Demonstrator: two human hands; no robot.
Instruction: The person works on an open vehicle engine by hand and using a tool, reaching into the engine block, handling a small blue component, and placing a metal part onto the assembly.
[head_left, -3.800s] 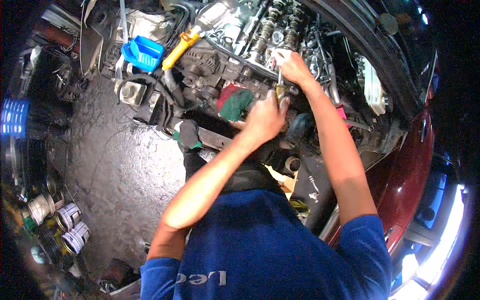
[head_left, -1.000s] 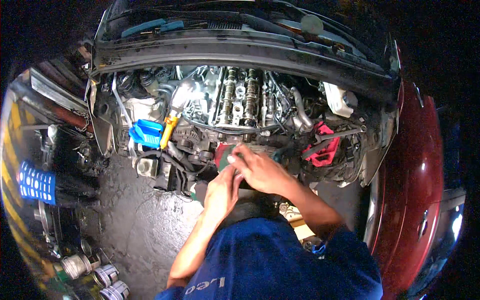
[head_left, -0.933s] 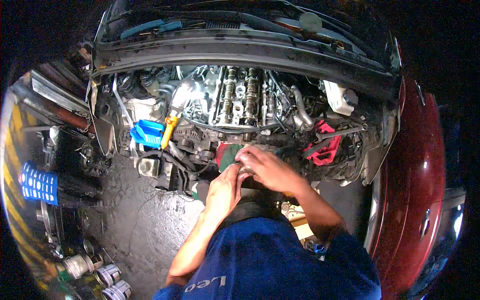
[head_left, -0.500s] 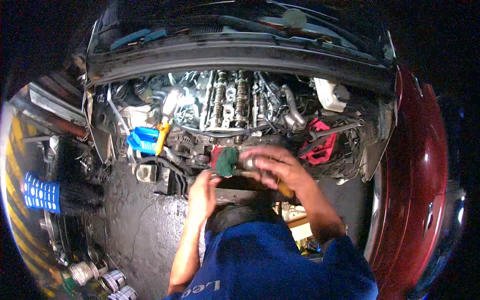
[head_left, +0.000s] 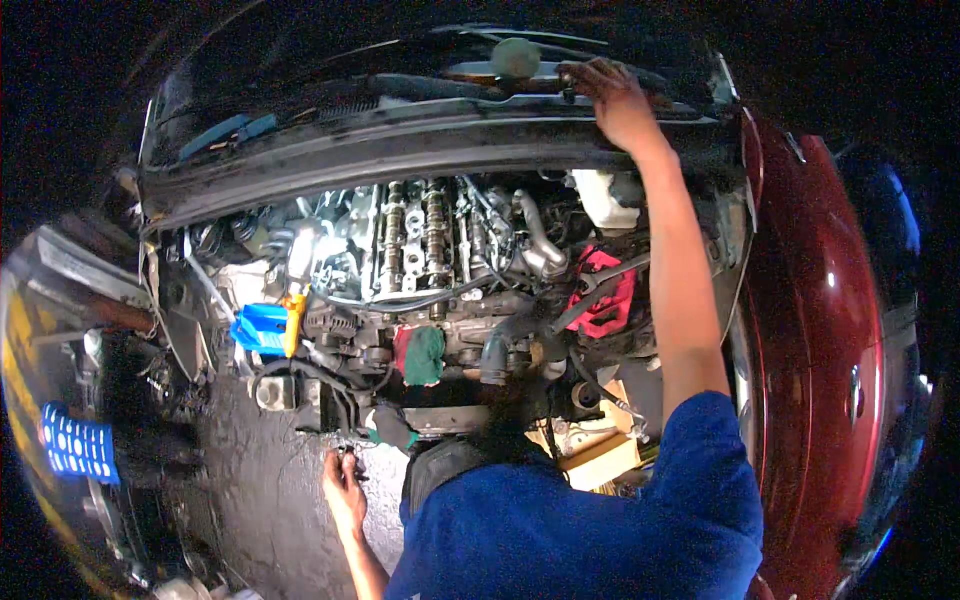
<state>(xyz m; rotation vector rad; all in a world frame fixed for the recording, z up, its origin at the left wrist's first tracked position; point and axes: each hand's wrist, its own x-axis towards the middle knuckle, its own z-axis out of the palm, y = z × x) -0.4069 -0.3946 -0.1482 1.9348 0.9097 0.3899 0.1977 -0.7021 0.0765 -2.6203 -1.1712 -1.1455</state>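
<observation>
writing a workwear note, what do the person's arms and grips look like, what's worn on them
The left grip and right grip are bare hands, with no glove or watch visible. The forearms are uncovered. A short, dark blue fabric sleeve covers the right upper arm; the left upper arm is out of view.

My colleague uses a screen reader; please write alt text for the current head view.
A person in a blue shirt is at a car engine bay, right hand stretched beyond its far edge, left hand low over the dark floor. Exposed camshafts show right of a blue container.
</observation>
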